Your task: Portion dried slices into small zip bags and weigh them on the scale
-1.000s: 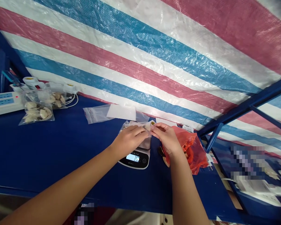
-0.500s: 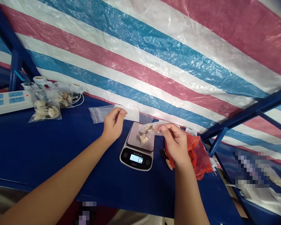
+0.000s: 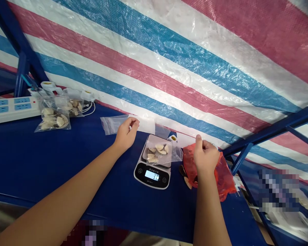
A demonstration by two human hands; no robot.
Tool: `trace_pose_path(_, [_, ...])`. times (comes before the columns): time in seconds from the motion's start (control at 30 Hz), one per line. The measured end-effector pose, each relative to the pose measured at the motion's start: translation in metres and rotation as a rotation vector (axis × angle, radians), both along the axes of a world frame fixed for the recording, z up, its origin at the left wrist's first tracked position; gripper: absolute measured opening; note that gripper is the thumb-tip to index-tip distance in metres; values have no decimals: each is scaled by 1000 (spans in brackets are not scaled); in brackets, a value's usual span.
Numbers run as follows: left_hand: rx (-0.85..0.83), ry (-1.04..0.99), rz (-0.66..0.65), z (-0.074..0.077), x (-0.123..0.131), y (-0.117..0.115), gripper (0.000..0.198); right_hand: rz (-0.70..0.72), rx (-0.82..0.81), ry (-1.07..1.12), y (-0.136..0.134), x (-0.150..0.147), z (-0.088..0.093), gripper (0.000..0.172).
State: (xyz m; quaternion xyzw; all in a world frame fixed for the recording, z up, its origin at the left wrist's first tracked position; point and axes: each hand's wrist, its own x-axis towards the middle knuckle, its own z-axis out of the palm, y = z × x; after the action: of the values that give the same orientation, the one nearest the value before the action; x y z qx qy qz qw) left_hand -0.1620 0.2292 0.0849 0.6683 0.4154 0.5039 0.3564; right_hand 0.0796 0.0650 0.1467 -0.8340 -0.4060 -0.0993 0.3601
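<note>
while on scale (image 3: 152, 175), bag (image 3: 159, 152) between hands (image 3: 125, 132) (image 3: 205, 158)

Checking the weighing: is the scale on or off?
On. The scale shows lit digits on its display, with a small clear bag of pale pieces lying on its platform.

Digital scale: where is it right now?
Head view, centre of the blue table: the digital scale sits between the left hand and the right hand, a clear bag of pale pieces on its platform and the red plastic bag to its right.

left hand (image 3: 125, 133) touches empty bags (image 3: 112, 123) | right hand (image 3: 205, 156) grips red bag (image 3: 227, 179)
</note>
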Motion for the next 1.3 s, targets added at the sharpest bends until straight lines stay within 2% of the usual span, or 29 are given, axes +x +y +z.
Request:
trace_pose_path(0.03, [-31,-20,10,-2,-1,5,24,-62,12,-23,0,5,0,55])
trace_pose_path(0.1, [-69,-47,18,-6,0,11,22,-41,-53,58,-1,13,0,52])
trace_pose_path(0.2, [-90,-58,18,-9,1,16,20,148,-275,280,-5,25,-2,41])
trace_pose_path(0.33, [-115,-79,32,-13,4,20,19,364,-581,535,-21,35,-5,17])
trace_pose_path(0.43, [-129,-89,35,-14,6,21,19,440,-732,574,-27,37,-8,20])
trace_pose_path(0.57, [-145,-94,33,-12,7,20,18,458,-822,509,-21,32,-14,20])
trace_pose_path(0.67, [-153,-97,35,-12,7,19,17,449,-832,437,-21,29,-13,22])
trace_pose_path(0.8, [-160,-103,40,-12,8,20,15,397,-815,347,-36,22,-6,22])
trace_pose_path(0.97, [-169,-103,32,-11,10,19,16,255,-744,89,-52,-5,-18,17])
trace_pose_path(1.1, [-169,-112,22,-11,9,19,16,249,-570,121,-72,-19,-19,23])
trace_pose_path(1.2, [-168,-119,19,-12,9,20,16,46,-390,205,-101,-13,-6,34])
trace_pose_path(1.3, [-161,-124,14,-14,9,21,17,-199,-339,169,-122,6,8,38])
